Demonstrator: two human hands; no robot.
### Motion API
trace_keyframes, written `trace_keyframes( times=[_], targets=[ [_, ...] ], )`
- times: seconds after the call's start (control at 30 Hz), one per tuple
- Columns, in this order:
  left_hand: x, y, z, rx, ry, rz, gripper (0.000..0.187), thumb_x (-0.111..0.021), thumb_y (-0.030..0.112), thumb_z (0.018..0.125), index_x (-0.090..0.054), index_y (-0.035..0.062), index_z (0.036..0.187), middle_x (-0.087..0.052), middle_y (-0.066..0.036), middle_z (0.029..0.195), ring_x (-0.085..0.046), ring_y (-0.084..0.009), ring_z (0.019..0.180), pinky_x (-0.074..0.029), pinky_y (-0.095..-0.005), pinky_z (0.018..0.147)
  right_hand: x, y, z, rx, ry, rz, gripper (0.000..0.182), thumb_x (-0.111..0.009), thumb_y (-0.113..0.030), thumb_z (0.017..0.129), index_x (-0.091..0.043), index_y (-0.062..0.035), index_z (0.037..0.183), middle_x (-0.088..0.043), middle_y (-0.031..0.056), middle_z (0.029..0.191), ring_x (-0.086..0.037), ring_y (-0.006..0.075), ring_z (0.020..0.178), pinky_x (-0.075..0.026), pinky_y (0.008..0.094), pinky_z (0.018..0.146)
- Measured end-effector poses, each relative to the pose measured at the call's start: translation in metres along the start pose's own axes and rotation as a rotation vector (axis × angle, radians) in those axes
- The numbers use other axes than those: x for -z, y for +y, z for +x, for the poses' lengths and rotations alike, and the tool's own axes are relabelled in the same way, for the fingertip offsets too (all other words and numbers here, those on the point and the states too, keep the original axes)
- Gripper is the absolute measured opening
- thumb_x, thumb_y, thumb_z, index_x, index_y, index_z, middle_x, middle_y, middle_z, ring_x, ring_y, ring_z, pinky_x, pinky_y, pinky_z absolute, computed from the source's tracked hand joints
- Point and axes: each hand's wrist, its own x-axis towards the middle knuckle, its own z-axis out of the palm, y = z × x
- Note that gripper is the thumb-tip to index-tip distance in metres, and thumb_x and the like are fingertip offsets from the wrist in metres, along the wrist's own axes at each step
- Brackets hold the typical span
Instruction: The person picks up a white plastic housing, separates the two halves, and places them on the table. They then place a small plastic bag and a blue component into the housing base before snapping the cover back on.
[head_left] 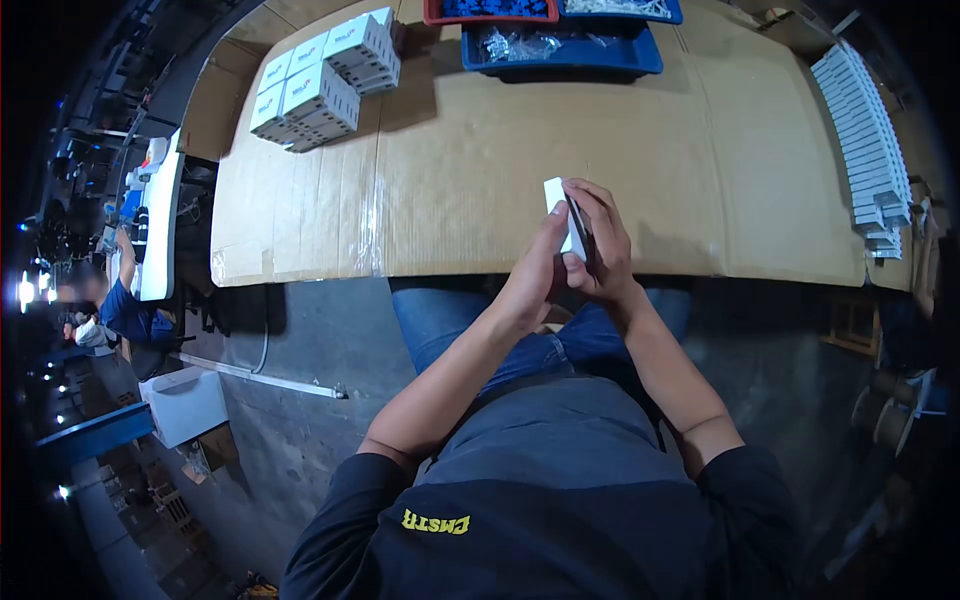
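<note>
Both hands hold a small, narrow white box (556, 190) just above the near edge of the cardboard-covered table (480, 200). My left hand (537, 262) is closed on its left side, with the thumb lying along the white face. From the right, my right hand (606, 240) wraps round the box, fingers bent over its far end and thumb near its lower end. A dark gap shows between the white face and the right fingers. The palms hide much of the box.
Stacked white boxes (320, 95) stand at the back left. A blue tray (560, 68) with clear plastic pieces sits at the back, behind it a red tray (432, 12) of blue parts. White pieces line the right edge in a long row (865, 140). Another person (125, 300) sits far left.
</note>
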Motion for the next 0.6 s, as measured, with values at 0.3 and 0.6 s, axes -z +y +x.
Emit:
trace_keyframes(
  times=[0.3,0.6],
  targets=[
    [0.012,-0.024,-0.009,-0.147,0.105,-0.024,0.050,-0.041,0.052,0.109,-0.052,0.0061,0.123,-0.061,-0.001,0.089,-0.062,-0.0097,0.072,-0.053,-0.0272,0.067,-0.021,-0.002,-0.024,0.062,-0.083,0.007,0.065,-0.040,-0.044,0.109,-0.050,0.0093,0.144,-0.057,0.0297,0.141,-0.058,0.0459,0.127,-0.049,0.0474,0.106],
    [0.023,-0.033,-0.018,-0.158,0.165,-0.115,0.046,-0.043,0.050,0.108,-0.051,0.0068,0.120,-0.059,0.001,0.085,-0.058,-0.0059,0.066,-0.048,-0.0230,0.058,-0.036,-0.008,-0.033,0.049,-0.118,0.035,0.062,-0.039,-0.041,0.110,-0.050,0.0101,0.144,-0.056,0.0298,0.142,-0.058,0.0463,0.130,-0.048,0.0477,0.108]
  ],
)
